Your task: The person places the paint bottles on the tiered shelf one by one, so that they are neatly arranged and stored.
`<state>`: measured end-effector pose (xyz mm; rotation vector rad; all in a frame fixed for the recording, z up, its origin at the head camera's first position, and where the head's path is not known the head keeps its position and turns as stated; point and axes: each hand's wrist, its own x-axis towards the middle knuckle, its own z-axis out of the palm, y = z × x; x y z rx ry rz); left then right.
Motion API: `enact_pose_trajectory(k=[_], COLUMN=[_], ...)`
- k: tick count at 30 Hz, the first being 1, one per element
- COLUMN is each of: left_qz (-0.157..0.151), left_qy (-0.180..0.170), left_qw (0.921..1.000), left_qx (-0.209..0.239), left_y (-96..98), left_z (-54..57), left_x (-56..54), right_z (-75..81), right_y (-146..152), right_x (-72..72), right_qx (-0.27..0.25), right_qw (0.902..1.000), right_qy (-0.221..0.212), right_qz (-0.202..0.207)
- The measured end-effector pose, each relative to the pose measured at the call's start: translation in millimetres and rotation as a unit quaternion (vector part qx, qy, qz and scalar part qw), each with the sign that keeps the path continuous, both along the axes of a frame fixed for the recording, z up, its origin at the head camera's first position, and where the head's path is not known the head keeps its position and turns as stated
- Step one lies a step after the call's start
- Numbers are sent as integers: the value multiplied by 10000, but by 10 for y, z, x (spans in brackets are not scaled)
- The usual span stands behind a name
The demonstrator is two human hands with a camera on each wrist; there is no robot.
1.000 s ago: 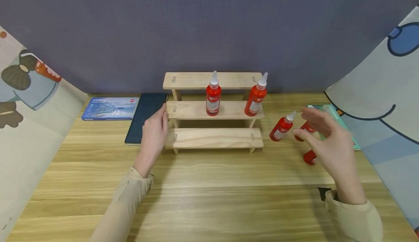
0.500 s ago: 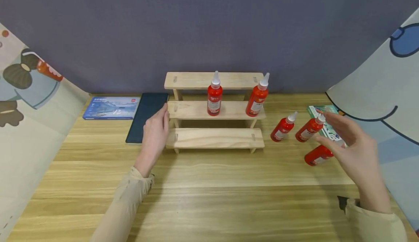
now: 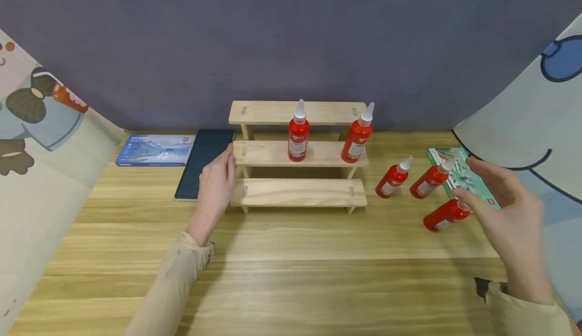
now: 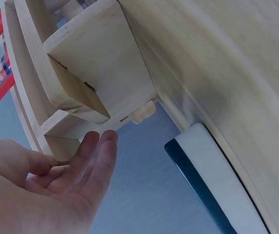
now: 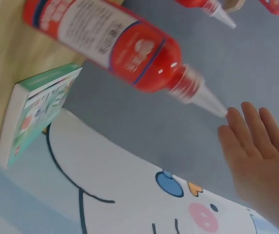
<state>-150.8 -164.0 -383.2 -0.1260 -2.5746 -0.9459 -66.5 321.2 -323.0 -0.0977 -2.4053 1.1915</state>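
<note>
A three-tier wooden display shelf (image 3: 295,192) stands at the back middle. My left hand (image 3: 217,180) holds its left end; in the left wrist view, thumb and fingers (image 4: 107,151) meet the corner of a tier board. Two red squeeze bottles with pointed whitish caps, one central (image 3: 297,141) and one at the right end (image 3: 356,143), stand on the middle tier. Three more are on the table to the right: a left one (image 3: 392,180), a middle one (image 3: 429,181) and a front one (image 3: 446,216). My right hand (image 3: 506,214) hovers beside the front bottle, fingers spread, holding nothing.
A green illustrated box (image 3: 470,177) lies behind the bottles on the right. Left of the shelf are a dark notebook (image 3: 193,169) and a blue box (image 3: 154,150) with a landscape picture. A dark grey panel (image 3: 295,38) rises behind the table.
My right hand has drawn back to the right, away from the bottles, uncovering the middle and front ones. The left hand stays at the shelf's left end.
</note>
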Motion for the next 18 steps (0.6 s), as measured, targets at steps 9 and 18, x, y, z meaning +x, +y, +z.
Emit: enact_pose_trajectory(k=[9, 18], left_qz=[1, 21], left_qy=[29, 30], left_qw=[10000, 10000], left_qx=[-28, -29], left_y=[8, 11], left_z=[-2, 1], left_x=[-4, 6], right_z=[-258, -511], right_y=[342, 597], right_x=[72, 57], right_qx=[500, 245], right_qw=[9946, 9837], right_qy=[-850, -1232], right_qz=[331, 1286])
